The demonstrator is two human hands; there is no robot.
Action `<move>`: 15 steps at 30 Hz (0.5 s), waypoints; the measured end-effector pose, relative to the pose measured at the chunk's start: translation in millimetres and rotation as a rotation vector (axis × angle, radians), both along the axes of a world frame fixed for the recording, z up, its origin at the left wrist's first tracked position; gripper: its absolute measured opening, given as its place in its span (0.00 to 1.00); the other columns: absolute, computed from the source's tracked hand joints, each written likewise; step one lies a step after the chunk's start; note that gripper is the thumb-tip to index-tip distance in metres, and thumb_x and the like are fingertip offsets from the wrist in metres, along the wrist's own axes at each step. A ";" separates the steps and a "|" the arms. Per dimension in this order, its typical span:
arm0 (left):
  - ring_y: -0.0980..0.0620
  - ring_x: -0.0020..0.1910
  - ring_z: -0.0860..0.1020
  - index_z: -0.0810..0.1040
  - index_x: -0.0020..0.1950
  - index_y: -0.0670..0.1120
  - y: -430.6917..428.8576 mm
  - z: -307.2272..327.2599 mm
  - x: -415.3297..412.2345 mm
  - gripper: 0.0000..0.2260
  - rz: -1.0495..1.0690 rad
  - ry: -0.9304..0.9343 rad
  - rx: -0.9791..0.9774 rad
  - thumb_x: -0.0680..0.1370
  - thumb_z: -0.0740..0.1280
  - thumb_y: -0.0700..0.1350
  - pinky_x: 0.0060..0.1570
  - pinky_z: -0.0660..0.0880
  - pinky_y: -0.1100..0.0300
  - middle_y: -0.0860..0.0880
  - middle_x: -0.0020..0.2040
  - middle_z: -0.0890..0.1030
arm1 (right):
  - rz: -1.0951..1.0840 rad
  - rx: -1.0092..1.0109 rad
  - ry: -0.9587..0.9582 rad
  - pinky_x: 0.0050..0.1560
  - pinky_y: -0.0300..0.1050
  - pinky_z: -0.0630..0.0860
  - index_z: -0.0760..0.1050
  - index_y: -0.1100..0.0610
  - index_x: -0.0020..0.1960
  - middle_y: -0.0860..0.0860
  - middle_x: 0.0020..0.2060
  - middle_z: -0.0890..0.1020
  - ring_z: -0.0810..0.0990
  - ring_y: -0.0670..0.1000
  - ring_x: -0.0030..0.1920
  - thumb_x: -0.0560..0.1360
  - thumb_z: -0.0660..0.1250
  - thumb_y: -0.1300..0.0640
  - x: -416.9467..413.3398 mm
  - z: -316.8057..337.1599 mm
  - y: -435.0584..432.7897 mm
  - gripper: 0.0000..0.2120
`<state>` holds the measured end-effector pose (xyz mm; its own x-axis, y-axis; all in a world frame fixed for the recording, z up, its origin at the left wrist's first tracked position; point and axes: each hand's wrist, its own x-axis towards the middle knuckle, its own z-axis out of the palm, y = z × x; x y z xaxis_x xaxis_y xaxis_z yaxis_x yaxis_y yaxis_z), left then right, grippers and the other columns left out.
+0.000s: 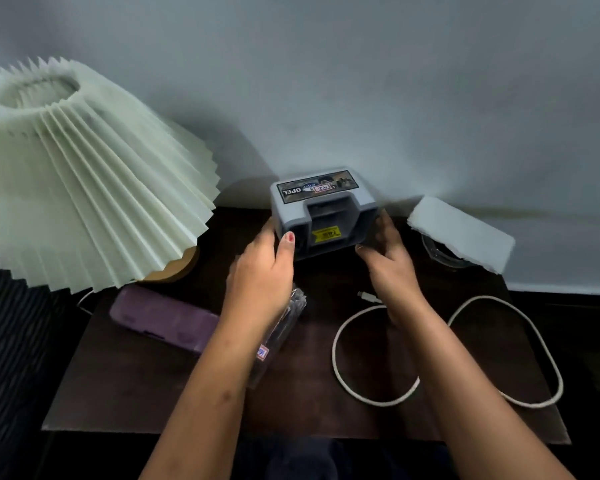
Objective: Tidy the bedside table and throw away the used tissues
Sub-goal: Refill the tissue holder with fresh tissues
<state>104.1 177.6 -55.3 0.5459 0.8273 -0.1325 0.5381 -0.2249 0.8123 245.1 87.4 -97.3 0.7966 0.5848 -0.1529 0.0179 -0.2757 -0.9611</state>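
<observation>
A grey plastic box [321, 199] with a sticker on its lid and a carry handle stands at the back middle of the dark bedside table [153, 393], close to the wall. My left hand [264, 271] grips its left side, thumb on the front corner. My right hand [388, 258] grips its right side. A white tissue [461, 233] lies over a glass dish [440, 254] at the back right. A white charging cable [368, 372] loops across the table's right half, under my right forearm.
A pleated pale lamp shade [87, 174] on a wooden base [177, 268] fills the back left. A purple case [160, 320] lies in front of it. A clear plastic wrapper [281, 337] lies under my left wrist. The wall [361, 81] runs right behind the table.
</observation>
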 end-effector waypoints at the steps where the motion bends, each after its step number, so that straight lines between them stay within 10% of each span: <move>1: 0.42 0.68 0.68 0.65 0.71 0.49 0.6 -1.3 2.6 0.20 -0.017 0.028 -0.004 0.81 0.53 0.52 0.67 0.63 0.51 0.43 0.69 0.71 | 0.008 0.005 -0.006 0.71 0.52 0.64 0.62 0.44 0.72 0.46 0.69 0.71 0.68 0.44 0.69 0.67 0.66 0.52 1.2 -2.4 2.9 0.34; 15: 0.40 0.65 0.69 0.56 0.75 0.51 0.8 -6.4 -0.1 0.23 -0.086 0.130 0.138 0.80 0.56 0.51 0.68 0.60 0.43 0.45 0.67 0.74 | -0.060 0.043 -0.100 0.64 0.56 0.72 0.69 0.31 0.56 0.49 0.62 0.74 0.75 0.48 0.61 0.71 0.65 0.57 -6.4 6.0 5.0 0.23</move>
